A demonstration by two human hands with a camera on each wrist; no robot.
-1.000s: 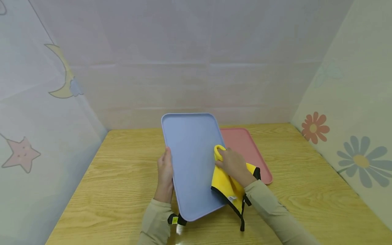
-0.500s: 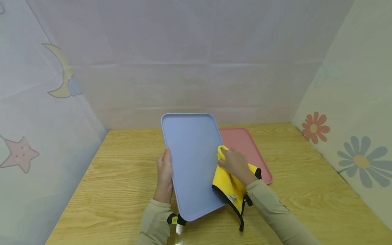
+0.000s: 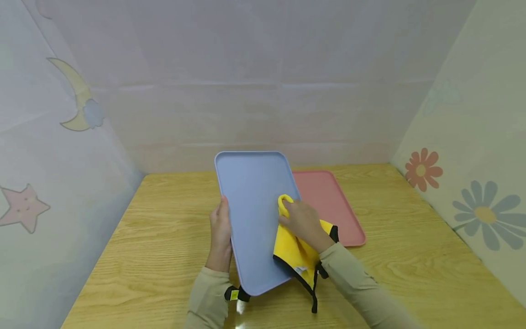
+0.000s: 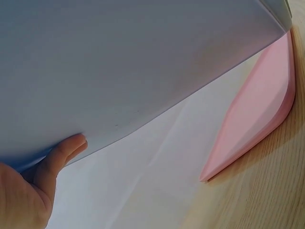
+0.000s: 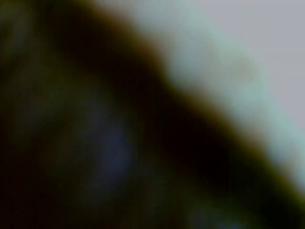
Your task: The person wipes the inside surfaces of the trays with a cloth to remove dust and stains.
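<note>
A blue rectangular tray (image 3: 250,205) is held up at a tilt over the table, its inner face toward me. My left hand (image 3: 221,233) grips its left edge, thumb along the rim; in the left wrist view the fingers (image 4: 59,155) lie against the tray's underside. My right hand (image 3: 302,224) holds a bunched yellow cloth (image 3: 289,249) with black trim against the tray's right part. The cloth's lower corner hangs past the tray's bottom edge. In the right wrist view everything is dark and blurred, with the hand hidden.
A pink tray (image 3: 328,205) lies on the wooden table (image 3: 164,256) behind and right of the blue one, partly covered by it in the head view. Pale walls (image 3: 263,109) with printed shapes enclose the table at the back and sides.
My right hand and the yellow cloth shift slightly right, then back left across the blue tray. The left hand and the blue tray stay nearly in place.
</note>
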